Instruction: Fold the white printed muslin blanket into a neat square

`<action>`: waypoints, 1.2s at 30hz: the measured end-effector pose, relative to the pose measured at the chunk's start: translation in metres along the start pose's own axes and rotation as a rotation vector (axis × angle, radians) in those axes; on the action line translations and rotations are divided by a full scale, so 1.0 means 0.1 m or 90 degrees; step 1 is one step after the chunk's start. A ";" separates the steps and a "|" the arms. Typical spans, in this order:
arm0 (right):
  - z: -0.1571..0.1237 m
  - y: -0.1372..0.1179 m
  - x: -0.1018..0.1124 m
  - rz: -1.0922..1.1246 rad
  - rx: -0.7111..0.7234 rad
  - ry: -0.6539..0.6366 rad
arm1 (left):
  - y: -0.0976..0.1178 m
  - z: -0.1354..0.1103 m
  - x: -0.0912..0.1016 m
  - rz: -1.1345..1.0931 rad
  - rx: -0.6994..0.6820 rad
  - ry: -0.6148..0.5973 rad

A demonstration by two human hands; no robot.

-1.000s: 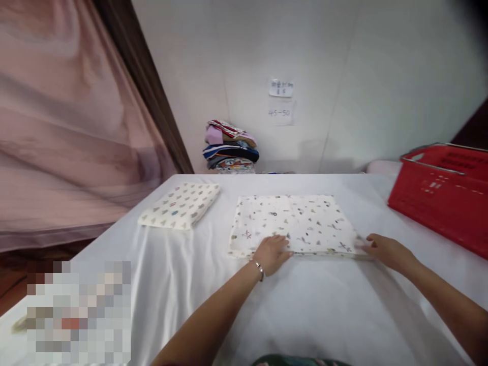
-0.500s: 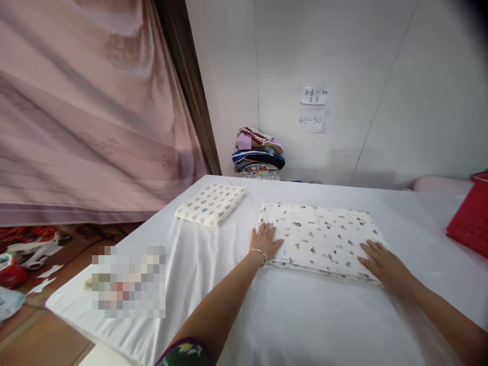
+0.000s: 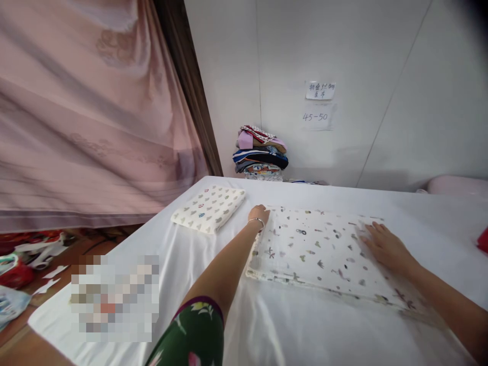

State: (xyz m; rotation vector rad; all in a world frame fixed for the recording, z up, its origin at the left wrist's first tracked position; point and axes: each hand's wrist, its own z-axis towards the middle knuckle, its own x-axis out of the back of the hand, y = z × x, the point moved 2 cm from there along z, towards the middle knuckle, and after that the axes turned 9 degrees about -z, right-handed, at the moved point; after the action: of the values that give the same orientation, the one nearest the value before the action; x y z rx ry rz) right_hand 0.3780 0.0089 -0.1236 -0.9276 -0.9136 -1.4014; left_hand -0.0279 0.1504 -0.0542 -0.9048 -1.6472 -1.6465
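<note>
A folded white cloth [image 3: 316, 254] with small grey, green and brown motifs lies flat on the white-covered table. My left hand [image 3: 260, 212], a bracelet at its wrist, is at the cloth's far left corner with its fingers bent together over the edge. The fingertips are partly hidden. Over the far right part of the cloth is my right hand [image 3: 389, 246], slightly blurred, its fingers stretched and apart. The cloth's near right corner looks smeared by motion.
A second folded cloth [image 3: 209, 208], cream with grey prints, rests on the table's left side. Behind the table rises a stack of folded fabrics [image 3: 261, 155] against the wall. A pink curtain [image 3: 87, 112] hangs at left. A red object [image 3: 483, 240] shows at the right edge.
My left hand has moved from the cloth's near left side to its far left corner, its fingers drawing together. My right hand has shifted farther back. The view has shifted slightly.
</note>
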 end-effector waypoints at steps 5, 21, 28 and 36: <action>0.12 0.09 -0.14 -0.099 -0.078 -0.124 | -0.04 0.16 -0.10 -0.005 0.056 -0.006; 0.06 0.08 -0.18 -0.151 -0.110 -0.178 | -0.13 0.45 -0.28 -0.015 0.109 0.039; 0.07 0.06 -0.13 -0.136 -0.124 -0.196 | -0.15 0.45 -0.26 0.007 0.128 0.051; 0.10 -0.03 -0.03 -0.121 -0.138 -0.209 | -0.13 0.10 -0.15 0.038 0.089 -0.017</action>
State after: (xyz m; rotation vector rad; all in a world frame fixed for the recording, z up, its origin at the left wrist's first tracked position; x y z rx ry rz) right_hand 0.3756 0.0190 -0.1228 -1.2887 -1.1327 -1.5592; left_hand -0.0291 0.1600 -0.0742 -0.9004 -1.7124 -1.4664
